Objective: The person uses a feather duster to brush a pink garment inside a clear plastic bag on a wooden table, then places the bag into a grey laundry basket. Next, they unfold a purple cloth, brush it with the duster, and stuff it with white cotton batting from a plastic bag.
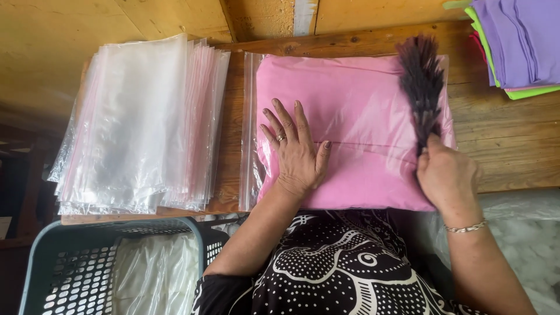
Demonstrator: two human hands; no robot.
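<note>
A folded pink cloth (356,111) lies inside a clear plastic bag (249,134) on the wooden table (501,140). My left hand (294,150) rests flat on it, fingers spread, pressing the left half of the package. My right hand (446,175) grips the handle of a dark bristled brush (421,81), whose bristles lie across the package's upper right corner.
A thick stack of empty clear plastic bags (140,122) lies to the left on the table. A grey-blue perforated basket (87,268) with plastic in it stands at lower left. Folded purple, green and red cloths (516,41) sit at the top right corner.
</note>
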